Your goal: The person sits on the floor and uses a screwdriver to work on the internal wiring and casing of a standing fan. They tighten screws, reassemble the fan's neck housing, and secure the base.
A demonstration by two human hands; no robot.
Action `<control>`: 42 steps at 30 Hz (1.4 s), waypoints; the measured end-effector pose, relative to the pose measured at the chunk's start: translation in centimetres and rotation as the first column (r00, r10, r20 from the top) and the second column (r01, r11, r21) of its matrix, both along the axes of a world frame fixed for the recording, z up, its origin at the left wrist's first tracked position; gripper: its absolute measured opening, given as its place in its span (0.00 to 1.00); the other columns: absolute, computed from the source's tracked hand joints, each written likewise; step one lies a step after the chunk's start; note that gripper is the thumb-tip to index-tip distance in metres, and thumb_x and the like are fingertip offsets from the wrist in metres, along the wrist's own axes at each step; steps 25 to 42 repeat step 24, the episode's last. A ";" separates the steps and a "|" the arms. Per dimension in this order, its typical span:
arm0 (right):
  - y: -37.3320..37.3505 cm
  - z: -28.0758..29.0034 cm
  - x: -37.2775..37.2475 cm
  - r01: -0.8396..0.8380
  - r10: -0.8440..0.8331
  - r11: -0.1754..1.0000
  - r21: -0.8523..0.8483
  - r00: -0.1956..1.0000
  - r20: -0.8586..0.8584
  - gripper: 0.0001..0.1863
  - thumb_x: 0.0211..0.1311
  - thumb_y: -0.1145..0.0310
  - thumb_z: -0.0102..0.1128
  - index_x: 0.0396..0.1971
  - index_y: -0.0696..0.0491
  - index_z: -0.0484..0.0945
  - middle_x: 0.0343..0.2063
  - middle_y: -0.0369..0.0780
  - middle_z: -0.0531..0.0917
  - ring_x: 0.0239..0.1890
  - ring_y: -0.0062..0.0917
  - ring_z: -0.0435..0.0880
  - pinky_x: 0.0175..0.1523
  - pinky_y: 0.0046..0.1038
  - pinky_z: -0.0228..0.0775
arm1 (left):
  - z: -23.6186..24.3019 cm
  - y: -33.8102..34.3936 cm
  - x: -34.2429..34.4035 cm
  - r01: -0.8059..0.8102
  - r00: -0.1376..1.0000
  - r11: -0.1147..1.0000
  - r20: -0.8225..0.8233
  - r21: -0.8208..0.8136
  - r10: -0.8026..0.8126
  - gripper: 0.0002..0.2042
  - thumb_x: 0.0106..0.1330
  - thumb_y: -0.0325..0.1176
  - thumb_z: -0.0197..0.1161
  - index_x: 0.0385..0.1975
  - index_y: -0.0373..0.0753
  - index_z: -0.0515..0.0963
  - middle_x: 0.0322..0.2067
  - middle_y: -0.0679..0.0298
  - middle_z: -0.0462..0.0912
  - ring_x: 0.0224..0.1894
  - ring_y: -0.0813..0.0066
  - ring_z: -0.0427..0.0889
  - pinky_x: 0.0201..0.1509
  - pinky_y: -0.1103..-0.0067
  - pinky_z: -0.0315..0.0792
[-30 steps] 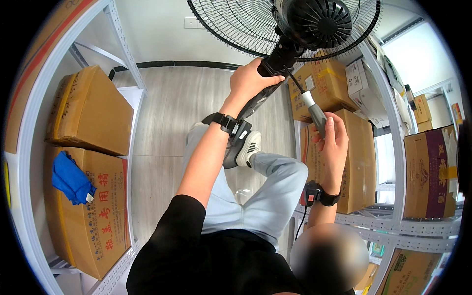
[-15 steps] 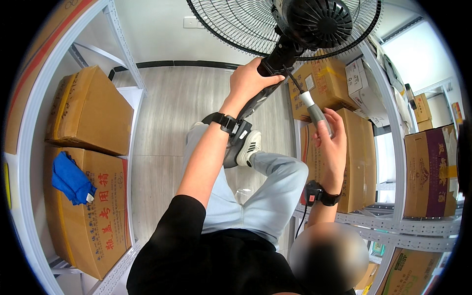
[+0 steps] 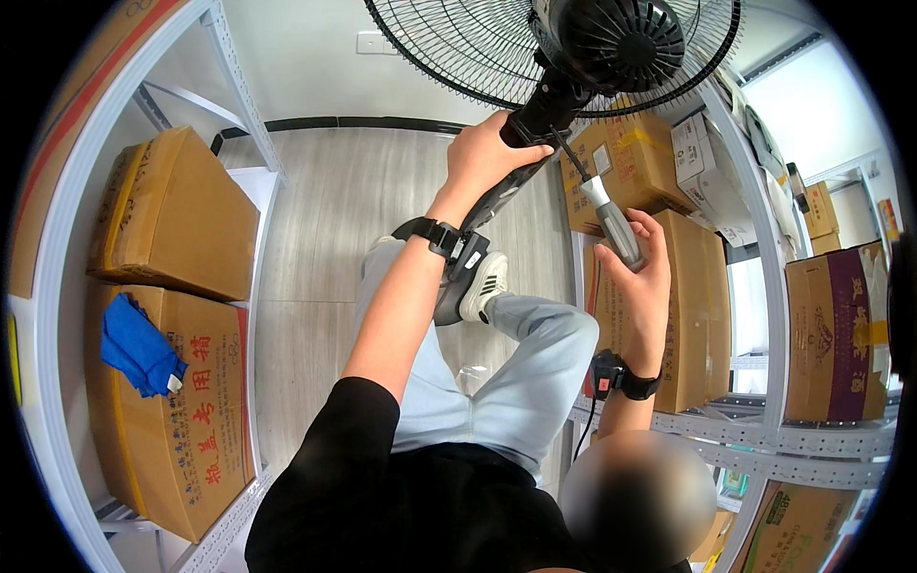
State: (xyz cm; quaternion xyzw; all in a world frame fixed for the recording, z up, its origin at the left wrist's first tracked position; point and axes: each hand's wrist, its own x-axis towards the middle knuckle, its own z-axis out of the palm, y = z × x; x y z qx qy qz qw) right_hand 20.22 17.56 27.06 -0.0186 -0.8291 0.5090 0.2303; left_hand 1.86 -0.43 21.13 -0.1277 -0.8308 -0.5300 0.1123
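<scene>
Fan [image 3: 611, 43] sits at the top of my view, its black neck [image 3: 535, 119] slanting down between the shelves. My left hand [image 3: 487, 153] is clamped round that neck just below the motor housing. My right hand [image 3: 635, 277] grips the grey handle of a screwdriver [image 3: 611, 224] — its shaft angles up to the neck, tip touching it. Hands are near, not touching. Boxes [image 3: 172, 215] fill the shelves either side — a blue cloth [image 3: 138, 344] lies on one.

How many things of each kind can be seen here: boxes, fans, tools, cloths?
Cardboard boxes: 7, for example the one on the left shelf
Fans: 1, the black fan, its neck held by the left hand
Screwdrivers: 1, in the right hand
Blue cloths: 1
Total: 10
</scene>
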 end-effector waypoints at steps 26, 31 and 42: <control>0.8 0.0 0.4 -0.093 0.097 0.993 -0.078 0.994 0.052 0.21 0.68 0.65 0.61 0.59 0.51 0.71 0.56 0.44 0.71 0.48 0.25 0.78 0.49 0.17 0.70 | -0.2 0.0 0.1 -0.002 1.000 1.000 -0.012 0.004 0.002 0.32 0.45 0.64 0.72 0.41 0.42 0.81 0.32 0.59 0.87 0.37 0.60 0.87 0.42 0.70 0.78; 0.8 0.0 0.4 -0.093 0.097 0.993 -0.078 0.994 0.052 0.21 0.68 0.65 0.61 0.59 0.51 0.71 0.56 0.44 0.71 0.48 0.25 0.78 0.49 0.17 0.70 | -0.2 0.0 0.1 -0.002 1.000 1.000 -0.012 0.004 0.002 0.32 0.45 0.64 0.72 0.41 0.42 0.81 0.32 0.59 0.87 0.37 0.60 0.87 0.42 0.70 0.78; 0.8 0.0 0.4 -0.093 0.097 0.993 -0.078 0.994 0.052 0.21 0.68 0.65 0.61 0.59 0.51 0.71 0.56 0.44 0.71 0.48 0.25 0.78 0.49 0.17 0.70 | -0.2 0.0 0.1 -0.002 1.000 1.000 -0.012 0.004 0.002 0.32 0.45 0.64 0.72 0.41 0.42 0.81 0.32 0.59 0.87 0.37 0.60 0.87 0.42 0.70 0.78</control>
